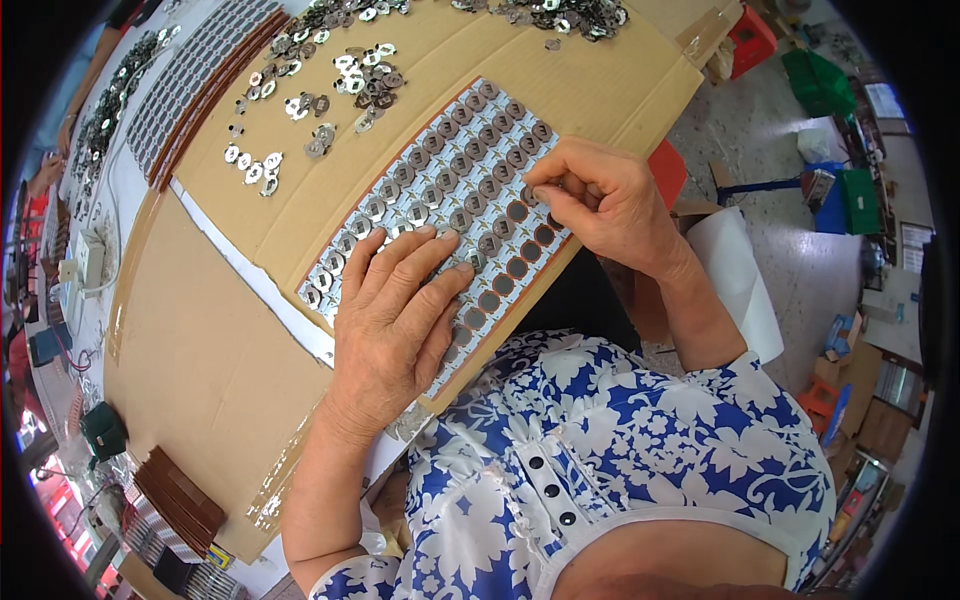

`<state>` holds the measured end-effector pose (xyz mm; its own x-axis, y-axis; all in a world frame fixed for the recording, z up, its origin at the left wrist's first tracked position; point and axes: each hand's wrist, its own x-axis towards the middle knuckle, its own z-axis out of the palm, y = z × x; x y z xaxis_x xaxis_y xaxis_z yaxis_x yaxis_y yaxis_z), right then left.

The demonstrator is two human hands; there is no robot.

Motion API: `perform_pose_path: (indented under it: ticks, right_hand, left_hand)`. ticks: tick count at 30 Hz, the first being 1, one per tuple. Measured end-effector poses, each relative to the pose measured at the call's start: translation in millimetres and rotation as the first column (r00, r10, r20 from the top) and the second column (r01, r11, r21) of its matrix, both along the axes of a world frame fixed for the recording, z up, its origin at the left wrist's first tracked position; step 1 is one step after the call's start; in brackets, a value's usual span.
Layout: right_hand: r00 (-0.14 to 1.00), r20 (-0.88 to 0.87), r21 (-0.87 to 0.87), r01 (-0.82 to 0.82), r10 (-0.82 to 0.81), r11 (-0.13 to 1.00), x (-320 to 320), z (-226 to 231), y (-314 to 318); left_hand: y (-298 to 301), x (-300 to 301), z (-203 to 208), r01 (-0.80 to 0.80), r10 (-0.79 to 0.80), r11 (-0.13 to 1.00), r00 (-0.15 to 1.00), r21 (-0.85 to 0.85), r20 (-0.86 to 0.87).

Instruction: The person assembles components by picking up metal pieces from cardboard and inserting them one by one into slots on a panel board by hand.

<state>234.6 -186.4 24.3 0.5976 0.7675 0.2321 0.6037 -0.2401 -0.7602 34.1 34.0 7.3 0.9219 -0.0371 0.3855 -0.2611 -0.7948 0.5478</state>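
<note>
Well left of the fingers of the left hand (388,318), panels (205,82) lay stacked; ahead were loose metal pieces (377,96). Those fingers rested slightly spread on the dotted sheet (508,247); rightward, the right hand (612,200) pinched narrow over it, holding what I couldn't tell.

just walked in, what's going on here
A person is at work over a sheet on cardboard. The left hand rests on it; the right hand curls above its right part, and whether its fingertips hold anything is unclear. Metal pieces sit over many spots, while dark discs nearest the person show uncovered. Loose pieces lie beyond.
</note>
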Motion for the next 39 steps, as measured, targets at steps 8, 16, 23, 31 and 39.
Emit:
perform_pose_path:
  ticks: [8,16,23,31,39]
  right_hand:
    - [0.988,0.113,-0.017,-0.105,0.107,0.994,-4.6,2.1,8.3]
    - [0.965,0.246,0.017,-0.096,0.089,0.995,-7.5,-6.5,1.8]
    - [0.986,0.079,0.033,-0.151,0.148,0.988,1.2,0.7,-4.5]
    - [0.817,0.533,0.129,0.177,-0.219,0.976,135.8,-11.3,23.9]
    - [0.844,0.494,0.058,0.207,-0.209,0.977,103.4,-6.8,17.4]
  left_hand:
    - [0.4,-0.5,-0.4,-0.003,0.003,1.0,1.0,-0.003,-0.014]
    - [-0.5,2.3,2.8,0.013,-0.013,0.999,1.0,0.031,0.008]
    - [-3.2,0.4,7.9,0.02,-0.02,1.0,0.999,0.019,-0.026]
    - [-5.2,0.0,8.7,0.002,-0.002,1.0,1.0,0.002,-0.013]
    - [-1.0,-1.1,3.4,0.015,-0.015,1.0,1.0,0.018,-0.005]
